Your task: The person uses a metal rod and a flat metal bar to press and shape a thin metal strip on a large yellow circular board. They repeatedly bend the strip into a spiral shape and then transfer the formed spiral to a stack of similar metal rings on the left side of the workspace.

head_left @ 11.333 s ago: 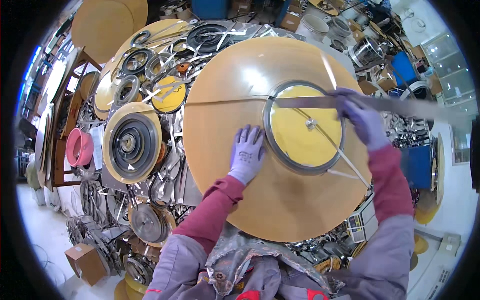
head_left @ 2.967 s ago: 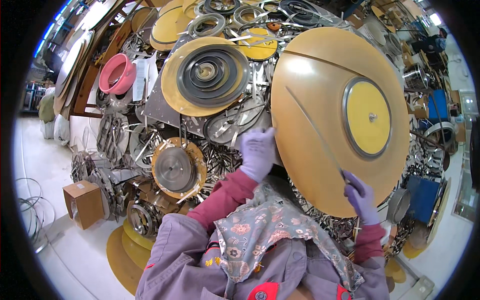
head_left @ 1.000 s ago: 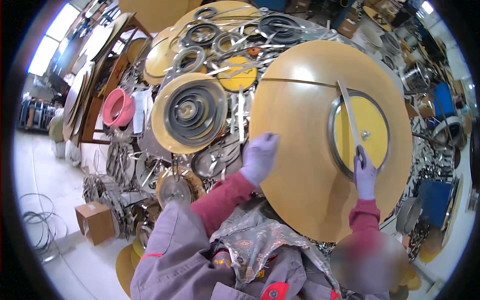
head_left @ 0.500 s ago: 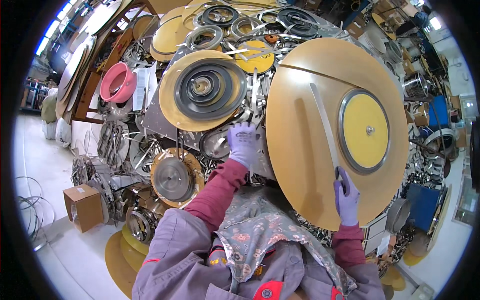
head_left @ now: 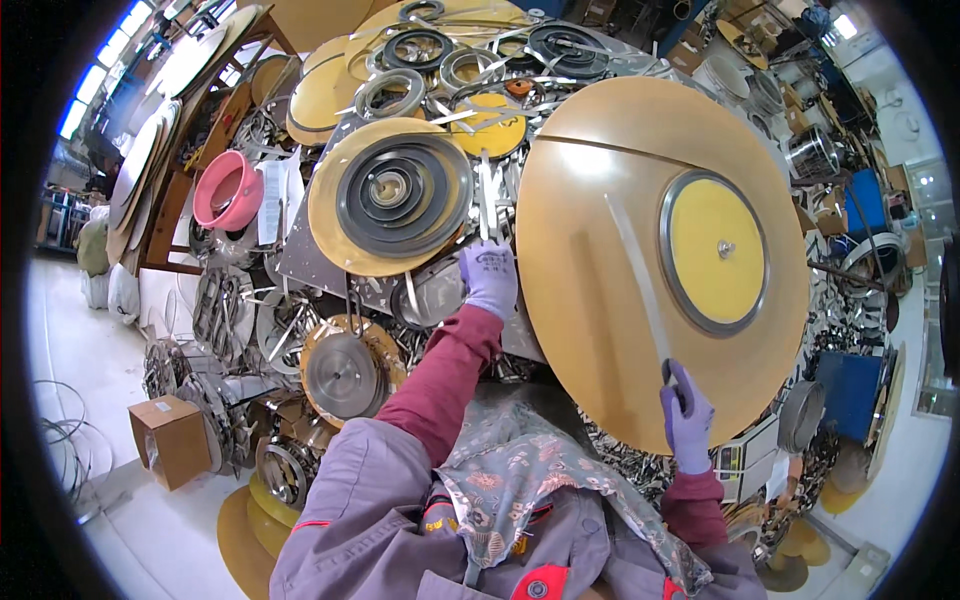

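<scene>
My right hand, in a lilac glove, pinches the lower end of a long thin metal strip. The strip slants over a large tan disc. On that disc sits a smaller yellow disc with a dark metal rim and a small knob in its middle. My left hand, gloved alike, is closed at a pile of loose metal strips between the large disc and a round tan board. What its fingers hold, if anything, is hidden. Dark stepped rings lie on that board.
Metal rings and a yellow disc lie at the table's far side. At the left are a pink bowl, a grey metal disc on a handled board, and a cardboard box. A blue bin stands at the right.
The view has shifted slightly. My left hand has moved a little, and its fingers now meet the strip pile. My right hand still holds its metal strip over the large disc.
</scene>
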`<state>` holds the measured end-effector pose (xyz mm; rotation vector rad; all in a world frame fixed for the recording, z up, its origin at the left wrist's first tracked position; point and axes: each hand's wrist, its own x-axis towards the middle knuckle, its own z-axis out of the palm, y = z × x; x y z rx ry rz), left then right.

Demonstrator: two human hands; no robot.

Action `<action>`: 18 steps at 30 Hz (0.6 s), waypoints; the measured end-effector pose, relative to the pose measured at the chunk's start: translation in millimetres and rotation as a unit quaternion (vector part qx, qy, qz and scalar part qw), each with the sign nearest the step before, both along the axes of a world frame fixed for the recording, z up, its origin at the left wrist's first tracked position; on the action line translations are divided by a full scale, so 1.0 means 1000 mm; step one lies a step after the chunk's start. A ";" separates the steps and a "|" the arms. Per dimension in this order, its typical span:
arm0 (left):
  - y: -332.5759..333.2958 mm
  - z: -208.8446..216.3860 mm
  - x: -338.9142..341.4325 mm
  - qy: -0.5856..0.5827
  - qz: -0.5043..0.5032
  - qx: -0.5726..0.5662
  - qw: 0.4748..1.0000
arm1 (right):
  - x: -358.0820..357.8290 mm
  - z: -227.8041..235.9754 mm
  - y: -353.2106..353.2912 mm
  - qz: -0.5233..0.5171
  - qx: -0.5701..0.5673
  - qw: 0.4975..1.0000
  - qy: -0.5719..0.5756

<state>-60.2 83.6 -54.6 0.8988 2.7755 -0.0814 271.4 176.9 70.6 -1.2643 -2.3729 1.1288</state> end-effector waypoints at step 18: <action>0.051 0.053 0.091 0.022 -0.285 0.090 0.954 | 0.017 0.014 0.007 -0.106 -0.042 0.992 0.044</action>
